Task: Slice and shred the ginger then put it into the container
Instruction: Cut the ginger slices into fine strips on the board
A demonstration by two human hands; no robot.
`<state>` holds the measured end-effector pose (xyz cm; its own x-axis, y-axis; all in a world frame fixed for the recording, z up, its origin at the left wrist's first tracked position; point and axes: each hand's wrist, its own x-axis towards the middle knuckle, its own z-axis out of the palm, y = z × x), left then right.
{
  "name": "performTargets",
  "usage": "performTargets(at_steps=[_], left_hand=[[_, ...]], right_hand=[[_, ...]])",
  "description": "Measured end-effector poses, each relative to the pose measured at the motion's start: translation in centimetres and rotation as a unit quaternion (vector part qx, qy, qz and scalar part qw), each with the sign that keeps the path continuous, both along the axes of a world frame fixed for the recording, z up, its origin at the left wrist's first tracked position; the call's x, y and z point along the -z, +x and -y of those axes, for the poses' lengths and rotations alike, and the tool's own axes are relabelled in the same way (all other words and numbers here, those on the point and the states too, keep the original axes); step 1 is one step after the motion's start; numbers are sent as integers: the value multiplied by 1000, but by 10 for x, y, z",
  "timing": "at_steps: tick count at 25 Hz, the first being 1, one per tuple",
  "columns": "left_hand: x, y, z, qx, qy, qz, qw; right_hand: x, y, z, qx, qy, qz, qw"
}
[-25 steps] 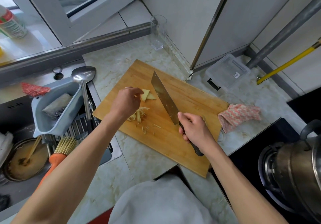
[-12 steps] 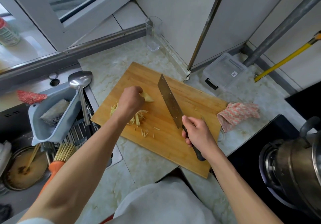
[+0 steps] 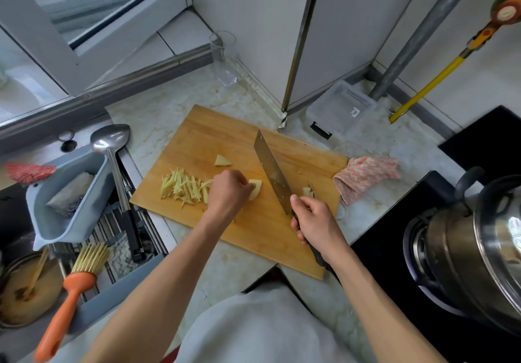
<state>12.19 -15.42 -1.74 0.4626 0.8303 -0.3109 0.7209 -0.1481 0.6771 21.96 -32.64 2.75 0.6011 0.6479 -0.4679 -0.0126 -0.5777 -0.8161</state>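
Observation:
A wooden cutting board [image 3: 197, 134] lies on the marble counter. A heap of pale ginger shreds [image 3: 181, 186] sits on its left part. My left hand [image 3: 229, 190] pinches a flat ginger slice [image 3: 256, 189] at the board's middle. Another small slice [image 3: 222, 161] lies just behind it, and a few ginger bits [image 3: 308, 191] lie right of the blade. My right hand [image 3: 315, 221] grips the cleaver [image 3: 272, 172] by its dark handle, the blade standing just right of the held slice. A clear plastic container [image 3: 342, 109] sits behind the board at the right.
A pink cloth [image 3: 369, 176] lies off the board's right edge. A steel pot [image 3: 479, 238] stands on the stove at right. At left, a sink holds a grey basket [image 3: 67, 210], a ladle [image 3: 112, 148] and an orange brush [image 3: 73, 286]. A glass [image 3: 225, 58] stands by the wall.
My left hand moved right from the shred heap, bringing a ginger slice to the board's middle beside the blade. The shreds now lie uncovered at left. The cleaver barely shifted.

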Motion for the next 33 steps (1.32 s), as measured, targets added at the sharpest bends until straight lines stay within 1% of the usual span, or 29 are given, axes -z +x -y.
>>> performTargets(at_steps=[2, 4, 7, 10, 13, 14, 15, 16, 18, 19, 20, 22, 24, 26, 27, 30, 31, 33], left_hand=[[-3, -2, -16, 16, 71, -13, 997], [-4, -4, -39, 35, 132, -57, 989], [-5, -1, -66, 128, 151, -138, 970], [-3, -2, -80, 224, 190, -167, 941], [-6, -4, -85, 268, 230, -192, 916], [-8, -4, -85, 265, 238, -191, 915], [-10, -3, -83, 246, 243, -180, 921], [-11, -3, -79, 211, 229, -148, 939], [-13, -1, -66, 135, 149, -48, 978], [-15, 0, -54, 115, 103, 5, 988], [-15, -2, -42, 114, 76, 56, 989], [-4, -8, -20, 154, 83, 119, 977], [14, -15, -9, 203, 122, 107, 966], [25, -20, -2, 206, 136, 84, 965], [24, -20, 1, 179, 130, 83, 972], [13, -19, 10, 55, 103, 73, 991], [11, -17, 15, 32, 99, 54, 993], [9, -13, 26, 17, 97, 1, 995]], right_hand=[[3, 0, 4, -1, -2, -1, 1000], [8, -2, 7, -2, -4, -5, 1000], [13, -4, 6, -12, -2, -3, 1000], [17, -3, 2, -22, -5, 8, 1000], [19, -1, -1, -25, -7, 11, 1000], [20, -1, -2, -26, -7, 9, 1000], [20, -1, -3, -27, -8, 9, 1000], [20, -1, -3, -27, -8, 10, 1000], [21, 0, -2, -20, -11, 8, 1000], [21, 0, -2, -16, -12, 5, 1000], [20, 0, -1, -13, -12, 1, 1000], [20, 0, 1, -11, -12, -7, 1000], [19, 0, 3, -7, -12, -10, 1000], [19, 0, 4, -5, -11, -16, 1000], [18, -1, 5, -4, -10, -19, 1000], [19, -3, 9, -2, -10, -19, 1000], [19, -3, 10, -1, -9, -18, 1000], [19, -4, 12, 0, -7, -16, 1000]])
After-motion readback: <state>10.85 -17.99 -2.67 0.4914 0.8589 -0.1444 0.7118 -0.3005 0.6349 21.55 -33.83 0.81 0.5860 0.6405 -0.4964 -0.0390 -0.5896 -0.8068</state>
